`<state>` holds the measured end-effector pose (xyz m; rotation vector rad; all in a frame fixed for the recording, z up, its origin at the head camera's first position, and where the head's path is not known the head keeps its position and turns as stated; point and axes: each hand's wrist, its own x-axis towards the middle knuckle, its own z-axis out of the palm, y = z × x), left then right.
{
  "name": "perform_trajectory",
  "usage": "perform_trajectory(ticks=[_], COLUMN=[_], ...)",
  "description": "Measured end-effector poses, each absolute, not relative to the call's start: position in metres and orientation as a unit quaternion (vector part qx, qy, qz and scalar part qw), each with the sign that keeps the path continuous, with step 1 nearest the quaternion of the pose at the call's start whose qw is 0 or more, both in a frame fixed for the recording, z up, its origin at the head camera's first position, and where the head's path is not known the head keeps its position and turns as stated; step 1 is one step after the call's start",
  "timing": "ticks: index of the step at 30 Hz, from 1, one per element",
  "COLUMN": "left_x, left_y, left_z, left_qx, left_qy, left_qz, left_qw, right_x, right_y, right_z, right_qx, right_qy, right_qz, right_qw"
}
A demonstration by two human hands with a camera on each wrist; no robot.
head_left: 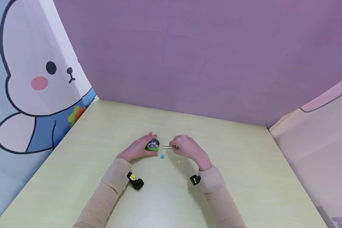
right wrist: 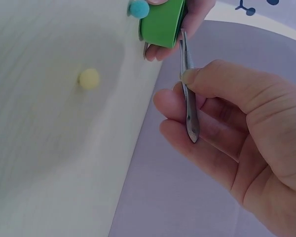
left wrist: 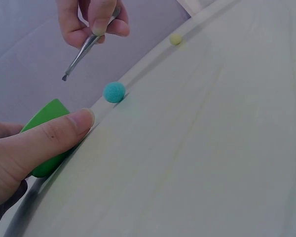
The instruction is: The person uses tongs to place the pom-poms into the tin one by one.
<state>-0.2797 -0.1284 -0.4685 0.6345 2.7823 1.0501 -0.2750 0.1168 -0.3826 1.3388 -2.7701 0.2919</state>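
Observation:
My left hand point(head_left: 136, 148) grips a small green bowl point(head_left: 153, 150) on the table, its thumb along the near side. The bowl's inside is shiny and metallic, with several small pale pieces in it. In my right hand point(head_left: 187, 147) is a pair of metal tweezers point(right wrist: 191, 116), pinched between thumb and fingers. Their tips point at the bowl from the right, slightly apart, with nothing between them. A blue pom-pom point(left wrist: 114, 92) lies just in front of the bowl, by the left thumb. Farther right, below the right hand, sits a smaller yellow pom-pom point(right wrist: 89, 78).
The pale wooden table point(head_left: 165, 196) runs back to a purple cloth wall point(head_left: 182, 63). Printed cloth hangs at the left point(head_left: 31, 95) and right sides. Black wrist straps with cameras point(head_left: 136, 182) hang below both sleeves, above the tabletop.

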Motion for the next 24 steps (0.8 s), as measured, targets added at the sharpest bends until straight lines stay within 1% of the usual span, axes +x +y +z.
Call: perform_trajectory(ticks=[6,13,21,24], left_x=[-0.277,-0.278,-0.278,-0.278], left_y=[-0.128,-0.127,-0.128,-0.129], left_z=[-0.466,-0.467,-0.468,-0.468], left_qx=[0.206,0.203,0.202,0.206], left_qy=[0.914,0.916,0.915,0.916], left_qz=[0.345,0.343,0.345,0.342], left_qw=[0.049,0.051,0.057,0.051], right_x=[-0.273,-0.269,-0.263,-0.262], right_y=[0.123,0.131,0.136,0.138], right_z=[-0.385,-0.388,-0.389,-0.39], right_qx=[0.428,0.416,0.418,0.42], right_qy=[-0.899,-0.904,-0.904,-0.903], right_qz=[0.09,0.092,0.091,0.093], right_qw=[0.028,0.015,0.018,0.018])
